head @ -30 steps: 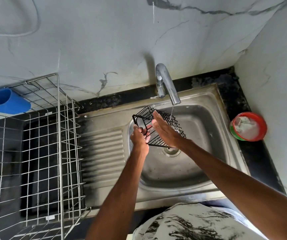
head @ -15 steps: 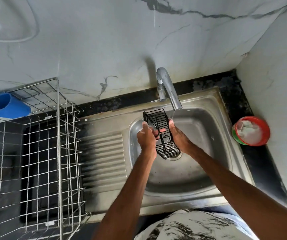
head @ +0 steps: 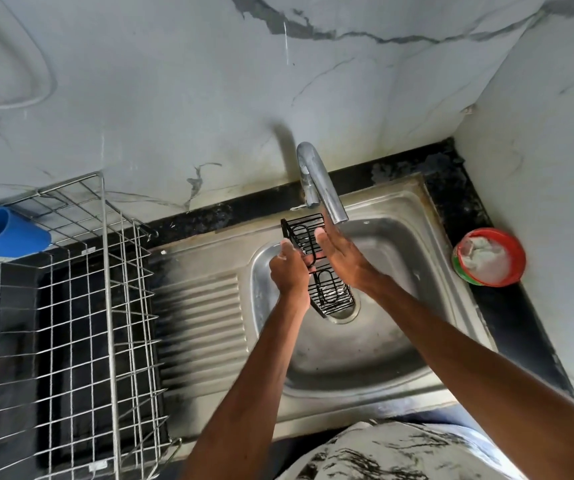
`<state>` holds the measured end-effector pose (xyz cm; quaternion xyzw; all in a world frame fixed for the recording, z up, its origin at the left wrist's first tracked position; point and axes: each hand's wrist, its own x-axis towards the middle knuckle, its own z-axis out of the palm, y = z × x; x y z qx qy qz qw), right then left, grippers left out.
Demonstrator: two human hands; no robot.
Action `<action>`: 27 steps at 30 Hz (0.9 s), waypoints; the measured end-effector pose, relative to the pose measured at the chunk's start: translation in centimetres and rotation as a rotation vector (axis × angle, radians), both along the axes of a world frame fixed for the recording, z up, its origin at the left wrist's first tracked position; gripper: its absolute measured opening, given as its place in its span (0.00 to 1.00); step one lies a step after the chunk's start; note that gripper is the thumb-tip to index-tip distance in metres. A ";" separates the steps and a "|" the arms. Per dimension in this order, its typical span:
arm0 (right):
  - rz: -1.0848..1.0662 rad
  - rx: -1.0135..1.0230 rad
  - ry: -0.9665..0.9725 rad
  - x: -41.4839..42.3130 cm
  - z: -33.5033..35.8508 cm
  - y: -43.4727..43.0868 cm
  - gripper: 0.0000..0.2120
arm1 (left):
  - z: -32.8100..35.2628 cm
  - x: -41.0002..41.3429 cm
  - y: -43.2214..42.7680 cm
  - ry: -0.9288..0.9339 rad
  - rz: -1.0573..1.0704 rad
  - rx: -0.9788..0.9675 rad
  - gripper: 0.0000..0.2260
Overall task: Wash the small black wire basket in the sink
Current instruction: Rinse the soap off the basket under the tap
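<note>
You have the small black wire basket (head: 330,292) stood on end over the basin of the sink (head: 365,348). Its top sits just under the faucet spout (head: 327,195) and its lower end hangs over the drain (head: 342,315). Your left hand (head: 289,268) is the only real grip: its fingers curl round the basket's left edge. Your right hand (head: 347,261) lies flat against the other side, fingers apparently straight, holding nothing.

The main risk is a slip. Thin wet wire gives little to hold, and if your right hand rubs hard, the basket could twist out of the left grip and clatter into the basin (no great harm, but likely noisy and splashy).

The top corner is close to the spout, so lifting the basket could knock it.

Your fingers look threaded among the wires. A fast stroke could catch a fingertip on a wire end.

I cannot make out a stream of water here, so check that it actually reaches the lower half, which is easy to miss. Heavy splashing could also reach the red tub (head: 490,256) on the desk (head: 521,323).
</note>
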<state>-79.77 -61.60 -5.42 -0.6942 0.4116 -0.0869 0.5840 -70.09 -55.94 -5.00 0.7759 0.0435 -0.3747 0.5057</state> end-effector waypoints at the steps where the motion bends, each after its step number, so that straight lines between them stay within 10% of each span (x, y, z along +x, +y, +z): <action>1: 0.018 -0.040 0.015 -0.3 -0.4 0.6 0.34 | -0.1 0.0 -0.1 0.009 0.008 0.005 0.22; 27: 0.192 -0.276 0.107 -1.9 3.1 -0.5 0.21 | 1.2 0.2 -2.9 0.201 0.037 -0.022 0.18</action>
